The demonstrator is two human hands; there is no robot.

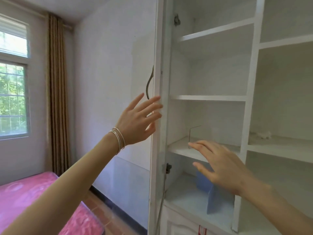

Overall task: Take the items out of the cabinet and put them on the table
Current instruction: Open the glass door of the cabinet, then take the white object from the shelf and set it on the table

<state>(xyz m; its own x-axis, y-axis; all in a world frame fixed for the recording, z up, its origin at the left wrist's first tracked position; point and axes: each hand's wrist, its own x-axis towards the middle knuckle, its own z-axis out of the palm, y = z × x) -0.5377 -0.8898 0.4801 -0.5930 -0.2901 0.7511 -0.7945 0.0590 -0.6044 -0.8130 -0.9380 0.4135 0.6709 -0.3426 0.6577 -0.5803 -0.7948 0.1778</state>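
left hand (137, 119) at door (157, 48) edge; right hand (223, 167) by shelf (179, 148)

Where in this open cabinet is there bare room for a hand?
Bare: the top shelf and the middle shelf, between the open door and the white upright. Tighter: a clear stand by the right hand, a blue board on the shelf below, white bits in the right column.

Blue stand (218, 200) upright on lower cabinet (249, 99) shelf, pale bookend (194, 136) above
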